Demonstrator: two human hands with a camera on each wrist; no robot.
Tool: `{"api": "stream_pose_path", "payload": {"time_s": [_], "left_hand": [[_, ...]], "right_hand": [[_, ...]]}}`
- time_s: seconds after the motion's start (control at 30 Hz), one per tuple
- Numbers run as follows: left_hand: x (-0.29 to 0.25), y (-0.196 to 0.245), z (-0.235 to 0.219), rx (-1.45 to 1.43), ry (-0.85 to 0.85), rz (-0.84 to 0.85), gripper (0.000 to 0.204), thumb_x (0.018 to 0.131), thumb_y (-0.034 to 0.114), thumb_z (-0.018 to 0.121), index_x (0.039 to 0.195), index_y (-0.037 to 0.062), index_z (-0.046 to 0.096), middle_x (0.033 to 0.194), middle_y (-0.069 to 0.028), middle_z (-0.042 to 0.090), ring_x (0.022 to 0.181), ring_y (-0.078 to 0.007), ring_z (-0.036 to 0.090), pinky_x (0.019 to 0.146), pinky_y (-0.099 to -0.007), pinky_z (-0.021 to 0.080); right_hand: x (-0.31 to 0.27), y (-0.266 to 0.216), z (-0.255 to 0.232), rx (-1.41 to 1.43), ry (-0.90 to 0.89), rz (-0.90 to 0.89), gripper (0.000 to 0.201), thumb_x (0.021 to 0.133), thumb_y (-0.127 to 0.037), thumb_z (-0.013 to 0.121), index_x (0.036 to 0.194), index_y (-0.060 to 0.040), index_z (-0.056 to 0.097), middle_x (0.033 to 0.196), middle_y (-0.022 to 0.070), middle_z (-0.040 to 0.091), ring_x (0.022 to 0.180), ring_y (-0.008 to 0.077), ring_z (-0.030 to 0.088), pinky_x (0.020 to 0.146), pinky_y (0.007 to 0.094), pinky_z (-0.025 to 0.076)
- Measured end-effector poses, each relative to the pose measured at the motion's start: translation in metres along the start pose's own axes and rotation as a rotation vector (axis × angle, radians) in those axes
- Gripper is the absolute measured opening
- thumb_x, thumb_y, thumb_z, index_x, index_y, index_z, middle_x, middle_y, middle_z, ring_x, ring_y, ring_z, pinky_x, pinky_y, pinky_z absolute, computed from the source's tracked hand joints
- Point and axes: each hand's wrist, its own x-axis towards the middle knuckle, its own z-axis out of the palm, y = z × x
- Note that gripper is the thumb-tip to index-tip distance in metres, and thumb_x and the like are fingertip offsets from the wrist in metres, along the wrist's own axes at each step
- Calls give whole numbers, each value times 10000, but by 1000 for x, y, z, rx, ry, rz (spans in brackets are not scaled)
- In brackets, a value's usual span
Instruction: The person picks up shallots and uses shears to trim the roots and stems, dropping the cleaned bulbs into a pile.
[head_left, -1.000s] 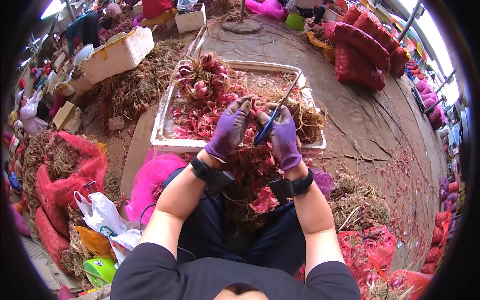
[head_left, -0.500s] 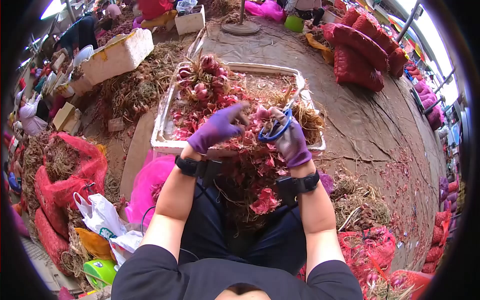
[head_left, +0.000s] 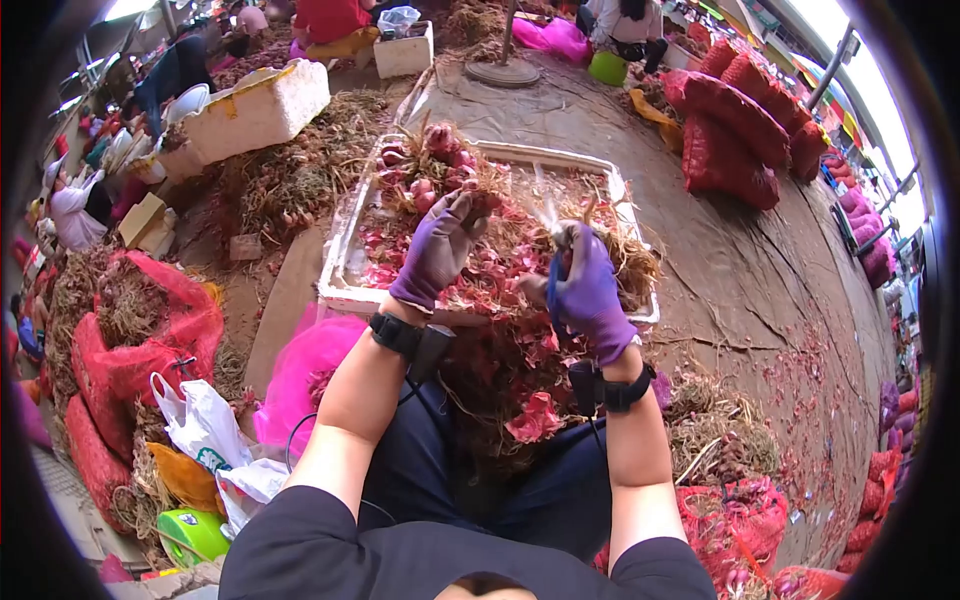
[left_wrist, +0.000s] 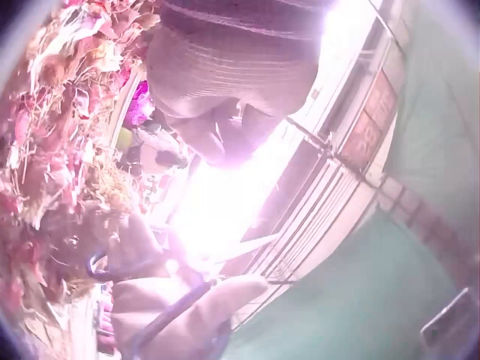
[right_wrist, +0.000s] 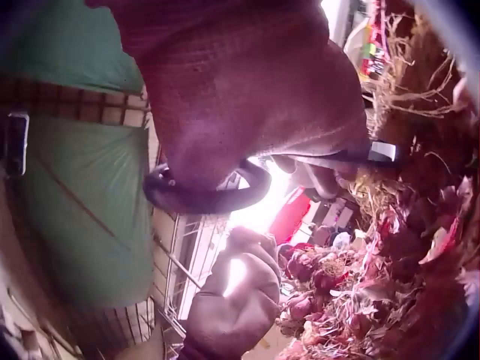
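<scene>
My gloved right hand (head_left: 592,290) grips a pair of scissors (head_left: 556,292) by blue handles, the blades blurred and pointing away over the tray. In the right wrist view the scissors' handle loop (right_wrist: 206,196) passes round the gloved fingers. My gloved left hand (head_left: 442,245) is raised over the tray, fingers bent, close to a bunch of reddish shallots (head_left: 440,150). In the right wrist view the left hand (right_wrist: 236,296) looks curled; glare hides its fingertips, and I cannot tell whether it pinches anything. Loose red skins (head_left: 490,262) cover the white foam tray (head_left: 365,296).
Dry stalks and roots (head_left: 635,270) lie at the tray's right side. A pink mesh bag (head_left: 310,370) and white plastic bags (head_left: 205,430) sit to the left. Full red mesh sacks (head_left: 730,150) stand at the back right. Other people work at the far left and back.
The hands were together at first, then parted. A shallot seen by the right fingers half a second ago no longer shows there. The left hand has turned upward; the scissors have swung round.
</scene>
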Motion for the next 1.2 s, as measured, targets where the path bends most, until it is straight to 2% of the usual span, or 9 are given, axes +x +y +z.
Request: {"api": "stream_pose_path", "payload": {"time_s": [0.07, 0.1, 0.27, 0.6, 0.7, 0.83, 0.93, 0.97, 1.2], "left_hand": [[2, 0, -4, -43, 26, -24, 224, 965, 136, 563, 1181, 79, 581, 1093, -30, 661, 1046, -178, 629, 890, -330, 493], [-3, 5, 11, 13, 61, -27, 242, 961, 143, 577, 1190, 66, 571, 1089, -44, 660, 1037, -174, 629, 893, -318, 500], [-7, -5, 24, 149, 23, 13, 281, 959, 81, 540, 1231, 12, 524, 1155, -83, 617, 1058, -180, 607, 977, -343, 479], [-10, -12, 40, 528, 62, 137, 316, 938, 21, 582, 1250, 6, 534, 1143, -44, 617, 1041, -114, 596, 950, -278, 484], [-6, -16, 34, 563, 19, 271, 366, 913, -41, 584, 1270, 1, 520, 1135, -46, 617, 1035, -108, 596, 954, -260, 488], [-5, -14, 39, 573, 73, 322, 315, 855, -40, 668, 1153, -4, 572, 1188, -48, 570, 1005, -101, 602, 921, -246, 491], [-6, -14, 38, 593, 96, 334, 309, 845, -33, 681, 1134, 10, 582, 1268, -76, 517, 999, -110, 604, 926, -248, 491], [-6, -16, 34, 693, 101, 373, 315, 833, -39, 688, 1126, 14, 585, 1276, -84, 512, 1003, -115, 605, 917, -248, 499], [-5, -19, 36, 852, 117, 580, 344, 794, -76, 700, 1105, 12, 584, 1289, -102, 511, 1023, -139, 617, 869, -260, 538]], "right_hand": [[-3, 4, 8, -273, -11, -181, 665, 701, -457, 794, 1072, 3, 490, 850, 181, 563, 819, 351, 568, 759, 476, 459], [-5, 17, 19, -334, 3, -121, 748, 614, -507, 851, 1054, -3, 517, 887, 171, 573, 872, 370, 565, 795, 441, 448], [-6, 20, 29, -391, 22, -38, 791, 689, -626, 730, 1119, 1, 512, 958, 224, 594, 952, 406, 585, 814, 486, 458], [-11, 17, 32, -198, 59, 137, 509, 787, -496, 728, 992, -68, 544, 722, 107, 627, 705, 331, 641, 631, 435, 478], [-8, 8, 20, 186, 3, 372, 474, 833, -430, 722, 1008, -28, 544, 785, 167, 630, 686, 251, 626, 615, 390, 467], [-6, 17, 21, -52, 100, 21, 582, 780, -483, 752, 1014, -17, 493, 821, 194, 587, 727, 340, 605, 643, 431, 455], [-10, 20, 26, -249, 97, -42, 584, 762, -499, 756, 973, -24, 489, 771, 179, 561, 717, 384, 575, 648, 451, 442], [-9, 22, 29, -256, 64, 29, 647, 721, -614, 723, 955, -47, 517, 835, 178, 596, 788, 375, 599, 672, 447, 467], [-17, 10, 41, -271, 27, 71, 557, 797, -606, 651, 918, -82, 506, 714, 140, 599, 676, 354, 614, 593, 449, 462]]}}
